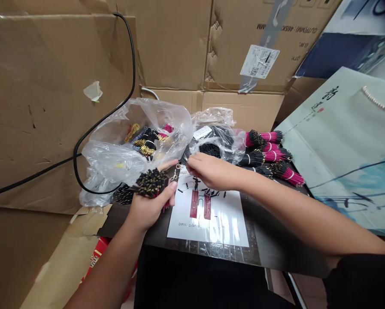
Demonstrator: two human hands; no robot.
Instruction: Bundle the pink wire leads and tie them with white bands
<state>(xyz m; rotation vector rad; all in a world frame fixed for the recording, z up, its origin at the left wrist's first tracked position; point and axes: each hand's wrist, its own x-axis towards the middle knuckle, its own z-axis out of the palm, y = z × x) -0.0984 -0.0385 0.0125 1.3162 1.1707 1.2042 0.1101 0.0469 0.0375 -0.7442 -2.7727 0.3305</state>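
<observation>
My left hand [150,204] is shut around a thick bundle of black wires with gold pin terminals [152,183], held above the table's near edge. My right hand [210,171] reaches in from the right, its bunched fingertips close to a small metal ring on a short dark piece [176,171] beside the bundle. Whether those fingers pinch anything is hidden. Below both hands lies a white printed sheet [208,214] with two red strips and scattered short black wire pieces.
Clear plastic bags [115,163] holding wire bundles lie behind my hands. Black-and-magenta wire bundles [265,150] lie to the right on a dark tabletop [269,236]. A black cable [89,137] runs across cardboard boxes [50,94], and a pale printed paper bag [350,146] leans at right.
</observation>
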